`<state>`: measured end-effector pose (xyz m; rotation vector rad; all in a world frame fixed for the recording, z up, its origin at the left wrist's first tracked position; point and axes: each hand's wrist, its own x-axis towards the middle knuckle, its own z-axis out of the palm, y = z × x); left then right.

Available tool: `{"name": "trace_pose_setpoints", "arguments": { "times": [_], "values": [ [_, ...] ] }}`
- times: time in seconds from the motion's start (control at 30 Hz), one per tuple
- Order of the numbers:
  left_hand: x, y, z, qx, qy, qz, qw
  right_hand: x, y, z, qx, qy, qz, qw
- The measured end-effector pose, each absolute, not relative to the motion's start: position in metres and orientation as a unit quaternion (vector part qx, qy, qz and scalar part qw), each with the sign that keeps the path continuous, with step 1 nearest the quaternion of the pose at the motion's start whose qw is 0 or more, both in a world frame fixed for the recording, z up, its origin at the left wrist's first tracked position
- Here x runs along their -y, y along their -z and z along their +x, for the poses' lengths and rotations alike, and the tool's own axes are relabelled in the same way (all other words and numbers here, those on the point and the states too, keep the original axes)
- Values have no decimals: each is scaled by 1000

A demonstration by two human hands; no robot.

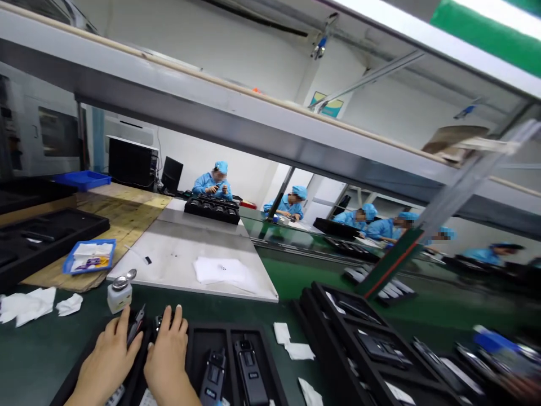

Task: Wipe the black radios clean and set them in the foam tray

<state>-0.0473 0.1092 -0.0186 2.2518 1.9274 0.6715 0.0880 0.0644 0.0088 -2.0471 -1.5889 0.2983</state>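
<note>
My left hand (105, 361) is at the lower left, over a dark foam tray. A slim black pointed part (136, 324) shows between its thumb and forefinger, probably the top of a handheld device. Beside it my right hand (169, 358) reaches down with bent fingers over a small black object (159, 322), mostly hidden under them. To the right, the black tray (230, 334) holds two handheld devices with small screens and short antennas, one (213, 375) leaning in its slot and the other (250, 369) further right. Patches like keypads show beneath both hands.
A white pump bottle (119, 294) with a metal top stands just beyond my left hand. Paper sheets (224, 270) lie on a white board. Stacked black trays (359, 338) with devices stand on the right. Several people in blue work across the bench; a shelf (236, 107) crosses overhead.
</note>
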Motion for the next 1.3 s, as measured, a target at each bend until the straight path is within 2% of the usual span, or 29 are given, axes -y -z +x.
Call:
{"name": "trace_pose_setpoints", "arguments": {
  "times": [0.27,0.43,0.53,0.63,0.8,0.9,1.03,1.13,1.2,1.3],
  "values": [
    [-111,30,-44,-624,-195,750,-105,-66,-7,89,559,-119,-760,310],
    [-105,14,-54,-599,-231,761,-90,-37,-14,125,580,-84,-713,386],
    [-88,-2,-52,-553,-255,789,-82,-1,-15,181,551,-28,-733,397],
    [-57,-10,-25,-507,-246,825,-31,40,-8,235,486,2,-797,358],
    [0,-19,62,-434,-129,889,75,83,3,264,456,-29,-852,255],
    [15,-26,108,-453,-89,874,153,82,-3,258,467,-57,-859,203],
    [12,-28,134,-494,-109,826,249,69,-16,263,466,-86,-862,178],
    [-2,-25,128,-497,-150,788,331,67,-17,282,450,-116,-845,264],
    [-11,-22,117,-483,-187,748,416,71,-13,295,410,-187,-805,385],
    [-17,-17,104,-429,-244,667,558,75,-5,298,335,-360,-656,573]
  ]
}}
